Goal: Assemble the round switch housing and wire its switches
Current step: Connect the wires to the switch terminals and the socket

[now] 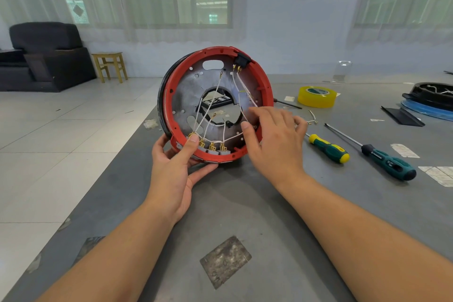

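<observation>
A grey surface [245,203] in a tiled room with curtained windows. At its far middle we see the round switch housing [215,105], red-rimmed, standing on edge with its open face toward us. A row of switches [210,148] sits at 6 o'clock inside the rim and a black switch [242,59] at 1 o'clock, joined by white wires [208,115]. Our left hand [176,162] grips the rim at 7 o'clock, forefinger on the leftmost terminal. Our right hand [272,140], the nearer to the loose wires, reaches in at 4 o'clock; its fingers [259,115] are loosely spread, and whether they pinch a wire we cannot tell. The wires run from 6 toward 1 o'clock. Beyond, at 3 o'clock, lie two screwdrivers [328,148] and a yellow tape roll [316,97]. The housing's front face is hidden.
</observation>
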